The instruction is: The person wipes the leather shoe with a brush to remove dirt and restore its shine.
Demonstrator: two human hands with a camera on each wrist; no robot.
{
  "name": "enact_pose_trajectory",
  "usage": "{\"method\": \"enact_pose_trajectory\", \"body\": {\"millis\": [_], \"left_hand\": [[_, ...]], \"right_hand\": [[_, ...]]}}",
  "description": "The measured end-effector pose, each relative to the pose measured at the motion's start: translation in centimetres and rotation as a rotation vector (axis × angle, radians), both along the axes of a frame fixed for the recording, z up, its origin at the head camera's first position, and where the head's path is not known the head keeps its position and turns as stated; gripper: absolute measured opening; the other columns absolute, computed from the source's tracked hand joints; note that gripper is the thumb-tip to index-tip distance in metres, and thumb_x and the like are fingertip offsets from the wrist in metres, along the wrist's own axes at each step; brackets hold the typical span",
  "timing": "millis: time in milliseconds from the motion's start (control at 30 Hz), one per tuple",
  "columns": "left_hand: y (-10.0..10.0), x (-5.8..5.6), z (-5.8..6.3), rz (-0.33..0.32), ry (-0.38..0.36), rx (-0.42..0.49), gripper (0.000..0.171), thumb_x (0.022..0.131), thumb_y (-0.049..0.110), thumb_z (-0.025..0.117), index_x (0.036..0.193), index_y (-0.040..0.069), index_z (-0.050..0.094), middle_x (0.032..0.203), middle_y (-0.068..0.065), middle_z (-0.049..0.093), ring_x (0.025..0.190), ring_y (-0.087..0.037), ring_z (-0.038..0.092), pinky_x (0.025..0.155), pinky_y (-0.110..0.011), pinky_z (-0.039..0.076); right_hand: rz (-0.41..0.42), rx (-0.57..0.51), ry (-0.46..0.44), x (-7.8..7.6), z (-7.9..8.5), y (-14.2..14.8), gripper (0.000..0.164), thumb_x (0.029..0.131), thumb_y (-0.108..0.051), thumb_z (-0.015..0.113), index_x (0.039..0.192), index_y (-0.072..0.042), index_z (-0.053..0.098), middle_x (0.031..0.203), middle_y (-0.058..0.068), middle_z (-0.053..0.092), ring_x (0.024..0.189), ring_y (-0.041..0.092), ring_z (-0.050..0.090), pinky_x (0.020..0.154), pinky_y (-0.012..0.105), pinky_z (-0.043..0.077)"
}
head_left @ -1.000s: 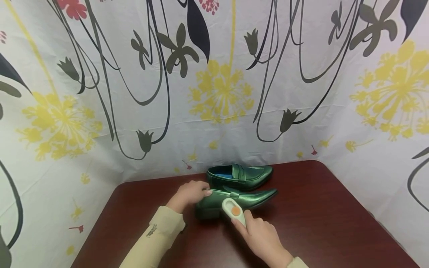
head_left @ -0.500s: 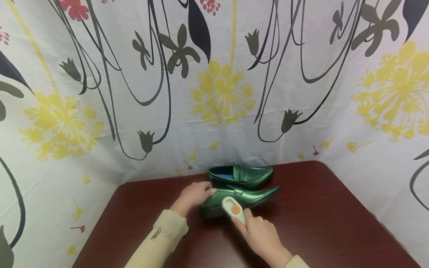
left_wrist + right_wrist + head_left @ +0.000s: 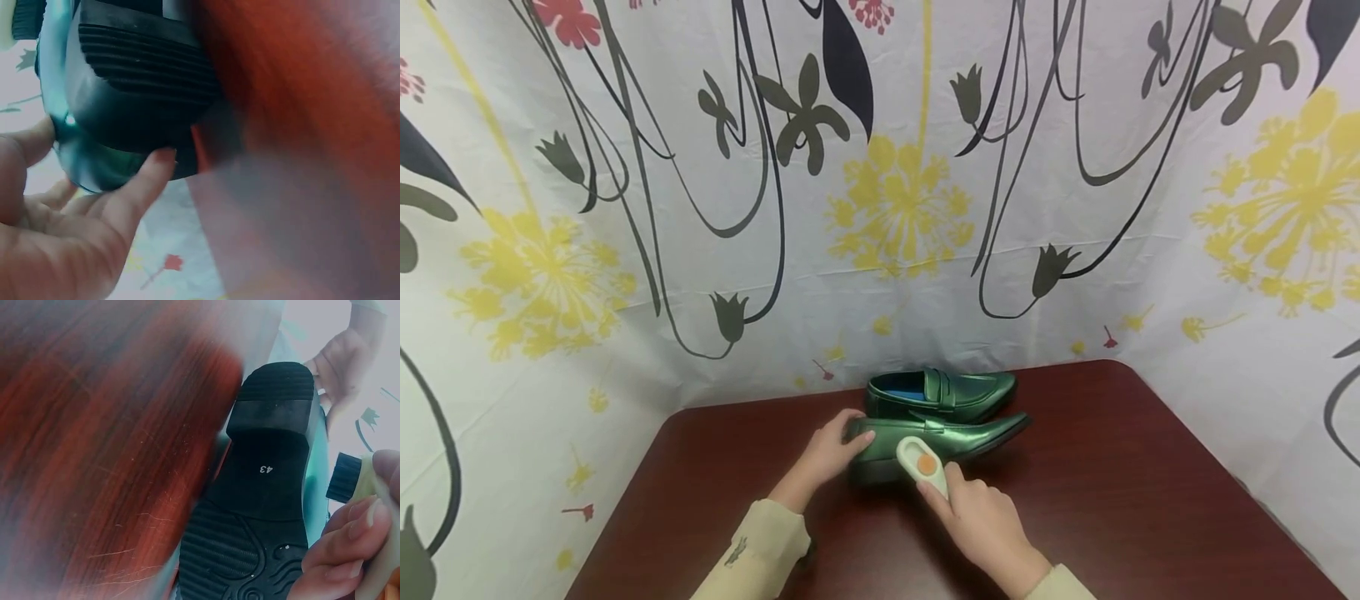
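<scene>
Left hand [image 3: 824,454] is gripping a metallic-green loafer [image 3: 889,439] by its heel [image 3: 147,81], fingers partly curled; right hand [image 3: 985,523] is holding a pale-handled brush [image 3: 912,450], fingers wrapped round.

I can read just one thing here: the number 43 [image 3: 266,469], in small whitish digits on the black sole [image 3: 269,497] of the nearer green shoe [image 3: 958,435]. It sits on the smooth middle stretch, between the ridged heel [image 3: 276,394] and the patterned tread [image 3: 231,553] at the front, and only the right wrist view shows it. A few pale specks dot that tread, too small for me to tell whether they are print. On the cuff of the person's left sleeve [image 3: 771,533] I see a small dark emblem [image 3: 737,552]; whether it is lettering or a picture, I cannot tell.
</scene>
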State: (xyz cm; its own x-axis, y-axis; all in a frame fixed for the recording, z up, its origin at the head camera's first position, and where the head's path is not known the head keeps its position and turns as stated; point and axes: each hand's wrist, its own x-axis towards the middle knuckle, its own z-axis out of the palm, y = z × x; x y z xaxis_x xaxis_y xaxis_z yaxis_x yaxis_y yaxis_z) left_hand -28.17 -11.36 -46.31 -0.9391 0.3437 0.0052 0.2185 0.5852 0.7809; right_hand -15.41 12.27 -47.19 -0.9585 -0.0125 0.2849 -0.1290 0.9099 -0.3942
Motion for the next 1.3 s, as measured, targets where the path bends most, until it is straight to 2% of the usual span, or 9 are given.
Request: {"method": "enact_pose_trajectory", "body": {"millis": [133,200,333,733,1000,1167,1300], "left_hand": [[-0.6,0.2,-1.0,-0.048,-0.135,0.152,0.066,0.092,0.034,0.075,0.148,0.019,0.044,0.150,-0.021,0.049,0.128,-0.037,0.057,0.081,-0.050,0.059],[-0.8,0.3,-1.5,-0.076,-0.198,0.201,0.078,0.088,0.032,0.080,0.153,0.024,0.037,0.152,-0.021,0.047,0.125,-0.037,0.057,0.083,-0.052,0.058],[-0.9,0.5,-2.3,-0.097,-0.262,0.262,0.091,0.083,0.028,0.085,0.155,0.029,0.030,0.151,-0.017,0.047,0.123,-0.034,0.057,0.089,-0.054,0.056],[-0.8,0.8,-2.6,-0.094,-0.286,0.313,0.091,0.083,0.021,0.085,0.155,0.029,0.030,0.153,-0.016,0.046,0.126,-0.034,0.054,0.087,-0.050,0.056],[-1.1,1.0,-2.5,-0.109,-0.289,0.312,0.091,0.083,0.019,0.084,0.155,0.026,0.029,0.152,-0.015,0.047,0.124,-0.032,0.054,0.086,-0.046,0.055],[-1.4,0.7,-2.7,-0.118,-0.286,0.319,0.087,0.083,0.018,0.084,0.152,0.029,0.033,0.152,-0.012,0.047,0.126,-0.032,0.052,0.087,-0.044,0.055],[-1.3,0.5,-2.7,-0.135,-0.267,0.318,0.085,0.083,0.020,0.085,0.151,0.029,0.034,0.152,-0.011,0.046,0.125,-0.032,0.053,0.081,-0.040,0.053]], "right_hand": [[0.005,0.005,0.013,-0.3,-0.1,-0.2,0.045,0.097,-0.056,0.059,0.091,-0.012,0.053,0.058,0.001,0.049,0.047,0.017,0.046,0.043,0.035,0.035],[0.011,0.000,0.003,-0.5,-0.1,-0.3,0.046,0.097,-0.057,0.058,0.091,-0.012,0.054,0.058,0.001,0.049,0.047,0.017,0.046,0.043,0.035,0.035],[0.024,-0.005,-0.021,-0.8,-0.1,-0.8,0.047,0.098,-0.059,0.056,0.092,-0.012,0.054,0.059,0.000,0.049,0.047,0.016,0.046,0.044,0.035,0.035],[0.056,0.022,-0.015,-1.8,0.1,-2.7,0.050,0.099,-0.059,0.053,0.091,-0.010,0.053,0.057,0.001,0.048,0.045,0.019,0.047,0.043,0.035,0.035],[0.085,0.012,0.035,-2.0,-0.2,-3.8,0.038,0.098,-0.045,0.062,0.095,-0.009,0.053,0.057,0.001,0.049,0.043,0.016,0.043,0.041,0.032,0.032],[0.109,0.004,0.035,-2.5,-0.2,-4.6,0.036,0.099,-0.043,0.062,0.098,-0.008,0.053,0.060,0.002,0.052,0.045,0.016,0.046,0.042,0.032,0.033],[0.113,0.008,0.039,-3.1,0.0,-5.2,0.035,0.099,-0.041,0.062,0.099,-0.007,0.053,0.063,0.004,0.056,0.046,0.018,0.049,0.043,0.033,0.036]]}}
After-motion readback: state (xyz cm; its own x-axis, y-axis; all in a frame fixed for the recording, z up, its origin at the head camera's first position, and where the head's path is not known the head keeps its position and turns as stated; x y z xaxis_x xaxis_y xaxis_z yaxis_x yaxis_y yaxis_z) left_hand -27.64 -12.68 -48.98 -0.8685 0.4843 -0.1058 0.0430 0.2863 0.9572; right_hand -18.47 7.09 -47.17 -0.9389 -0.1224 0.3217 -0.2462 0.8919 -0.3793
